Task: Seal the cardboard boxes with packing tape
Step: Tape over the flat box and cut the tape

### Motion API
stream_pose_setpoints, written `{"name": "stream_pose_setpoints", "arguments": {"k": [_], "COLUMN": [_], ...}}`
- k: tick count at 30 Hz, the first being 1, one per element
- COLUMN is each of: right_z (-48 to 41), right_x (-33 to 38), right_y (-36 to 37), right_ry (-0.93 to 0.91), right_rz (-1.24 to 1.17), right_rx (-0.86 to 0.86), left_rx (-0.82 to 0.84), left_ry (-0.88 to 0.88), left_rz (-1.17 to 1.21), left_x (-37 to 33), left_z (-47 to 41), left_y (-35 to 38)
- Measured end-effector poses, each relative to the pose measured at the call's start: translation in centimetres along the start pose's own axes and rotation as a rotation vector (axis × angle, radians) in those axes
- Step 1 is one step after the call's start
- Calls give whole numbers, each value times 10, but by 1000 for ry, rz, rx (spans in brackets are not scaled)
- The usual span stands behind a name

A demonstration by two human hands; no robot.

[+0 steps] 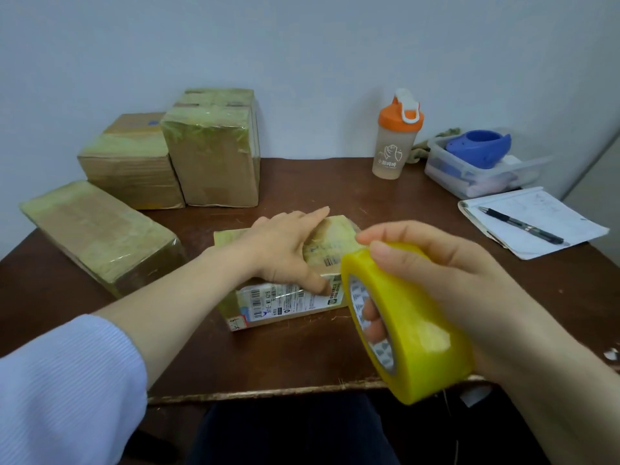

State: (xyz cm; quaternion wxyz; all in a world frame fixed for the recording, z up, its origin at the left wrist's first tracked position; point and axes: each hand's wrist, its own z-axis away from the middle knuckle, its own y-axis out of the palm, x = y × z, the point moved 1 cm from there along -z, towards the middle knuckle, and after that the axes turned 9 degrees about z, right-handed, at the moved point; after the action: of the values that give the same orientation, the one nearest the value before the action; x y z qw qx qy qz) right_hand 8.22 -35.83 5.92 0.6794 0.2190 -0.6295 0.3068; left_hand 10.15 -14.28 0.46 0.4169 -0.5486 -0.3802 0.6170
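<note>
A small flat cardboard box (332,239) with shipping labels lies in the middle of the brown table (302,357). My left hand (285,250) rests flat on top of it, fingers spread, thumb on the front label. My right hand (446,273) holds a big roll of yellow packing tape (412,323) just right of the box, above the table's front edge, fingers through the core. Three taped cardboard boxes stand at the left: a long one (97,233) lying near, a squat one (134,162) behind it and a tall one (214,152) beside that.
An orange-lidded shaker bottle (396,135) stands at the back. A clear plastic tub (476,169) with a blue object is at the back right. A notepad (543,209) with a black pen (523,226) lies at the right edge. A wall closes the back.
</note>
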Motion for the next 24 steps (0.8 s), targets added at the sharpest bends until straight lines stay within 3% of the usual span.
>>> {"name": "stream_pose_setpoints", "arguments": {"k": [14, 20, 24], "right_z": [1, -6, -10], "right_x": [-37, -40, -41], "right_y": [-1, -4, -2], "right_ry": [229, 266, 286], "right_rz": [-153, -170, -165], "right_rx": [67, 93, 112], "left_rx": [95, 323, 75], "left_ry": [21, -32, 40], "left_rz": [-79, -13, 55], "left_x": [-5, -14, -46], "left_z": [3, -3, -30], "left_y": [-4, -18, -3]}}
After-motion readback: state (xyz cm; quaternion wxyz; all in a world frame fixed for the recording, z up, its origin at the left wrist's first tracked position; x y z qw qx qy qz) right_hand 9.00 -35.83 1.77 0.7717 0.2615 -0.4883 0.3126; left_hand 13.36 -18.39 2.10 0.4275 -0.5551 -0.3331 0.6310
